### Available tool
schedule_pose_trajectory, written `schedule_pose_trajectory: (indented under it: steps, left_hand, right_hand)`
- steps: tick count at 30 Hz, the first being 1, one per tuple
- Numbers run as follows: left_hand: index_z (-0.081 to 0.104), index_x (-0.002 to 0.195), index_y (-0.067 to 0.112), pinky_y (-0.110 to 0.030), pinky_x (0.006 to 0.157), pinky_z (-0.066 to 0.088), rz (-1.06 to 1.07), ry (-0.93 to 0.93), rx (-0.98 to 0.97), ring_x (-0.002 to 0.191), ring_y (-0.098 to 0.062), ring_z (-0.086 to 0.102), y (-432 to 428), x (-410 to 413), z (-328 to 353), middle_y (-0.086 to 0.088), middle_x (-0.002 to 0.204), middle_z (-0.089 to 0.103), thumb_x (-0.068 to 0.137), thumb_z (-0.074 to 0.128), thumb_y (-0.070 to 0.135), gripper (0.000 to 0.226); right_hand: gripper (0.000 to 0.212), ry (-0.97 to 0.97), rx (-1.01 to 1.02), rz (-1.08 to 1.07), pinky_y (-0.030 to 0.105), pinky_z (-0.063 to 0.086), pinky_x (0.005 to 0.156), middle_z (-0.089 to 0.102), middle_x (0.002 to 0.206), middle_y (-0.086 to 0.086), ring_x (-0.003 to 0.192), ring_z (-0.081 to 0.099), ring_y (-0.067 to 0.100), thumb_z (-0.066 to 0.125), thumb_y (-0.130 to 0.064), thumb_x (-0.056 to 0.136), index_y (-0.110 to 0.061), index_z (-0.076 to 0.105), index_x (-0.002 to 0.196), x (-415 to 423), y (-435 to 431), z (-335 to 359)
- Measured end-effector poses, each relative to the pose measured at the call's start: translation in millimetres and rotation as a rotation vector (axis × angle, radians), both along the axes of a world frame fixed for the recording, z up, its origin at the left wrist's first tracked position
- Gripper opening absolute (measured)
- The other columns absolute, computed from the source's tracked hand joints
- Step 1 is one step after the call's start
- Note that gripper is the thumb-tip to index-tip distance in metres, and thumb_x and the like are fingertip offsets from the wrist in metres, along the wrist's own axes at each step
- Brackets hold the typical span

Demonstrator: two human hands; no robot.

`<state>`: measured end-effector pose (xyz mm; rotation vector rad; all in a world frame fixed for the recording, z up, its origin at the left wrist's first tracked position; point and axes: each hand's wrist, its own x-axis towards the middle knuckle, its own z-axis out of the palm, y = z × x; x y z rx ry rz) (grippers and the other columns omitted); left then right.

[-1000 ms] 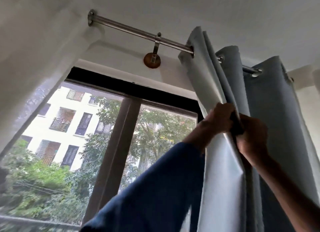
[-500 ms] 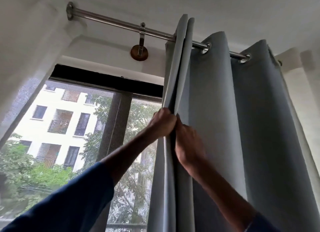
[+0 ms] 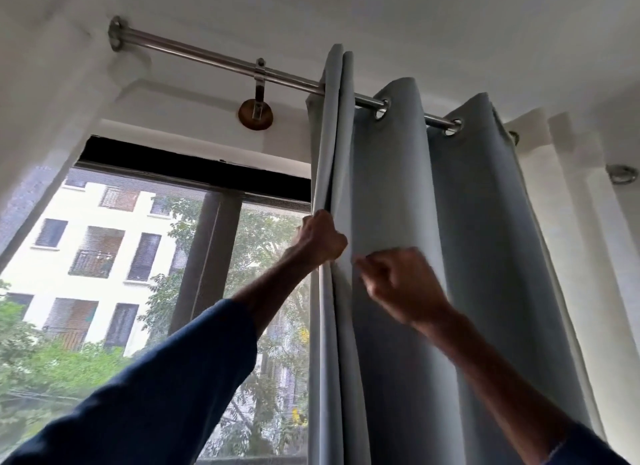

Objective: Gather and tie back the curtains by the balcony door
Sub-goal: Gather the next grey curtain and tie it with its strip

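Observation:
A pale grey-blue curtain hangs in folds by metal eyelets from a steel rod under the ceiling, gathered on the right half of the window. My left hand grips the curtain's two leading folds together at their left edge. My right hand is a little lower and to the right, in front of the wide middle fold, with fingers curled and blurred; it holds nothing that I can see. Both arms reach up in dark blue sleeves.
The dark-framed balcony door glass shows a white building and trees. A round wooden bracket carries the rod. White wall stands right of the curtain, with a second metal fitting on it.
My right hand has let go of the folds and drawn back to the right and down. The left hand keeps its grip on the leading folds. The view has tilted slightly.

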<state>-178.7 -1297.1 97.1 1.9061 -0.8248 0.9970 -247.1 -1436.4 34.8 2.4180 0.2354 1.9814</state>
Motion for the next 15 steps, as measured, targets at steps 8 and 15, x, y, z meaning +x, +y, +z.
schedule_pose_trajectory:
  steps: [8,15]
  left_hand:
    - [0.056,0.090,0.000,-0.033,0.070,0.040,0.052,-0.069,-0.039,0.091,-0.037,0.058,-4,-2,-10,-0.022,0.102,0.062,0.089,0.056,0.007,0.007]
    - [0.054,0.108,0.000,-0.039,0.082,0.048,0.113,-0.083,-0.008,0.110,-0.047,0.058,18,16,-8,-0.028,0.123,0.058,0.090,0.056,0.013,0.022]
  right_hand:
    - [0.079,-0.086,0.501,-0.158,0.041,0.047,0.092,0.068,0.104,0.024,0.106,0.064,0.040,0.066,-0.073,0.079,0.003,0.065,0.102,1,-63,50]
    - [0.020,0.108,0.278,-0.240,0.041,0.042,0.088,0.056,0.119,0.024,0.114,0.055,0.043,0.051,-0.005,0.091,-0.001,0.055,0.109,21,0,55]
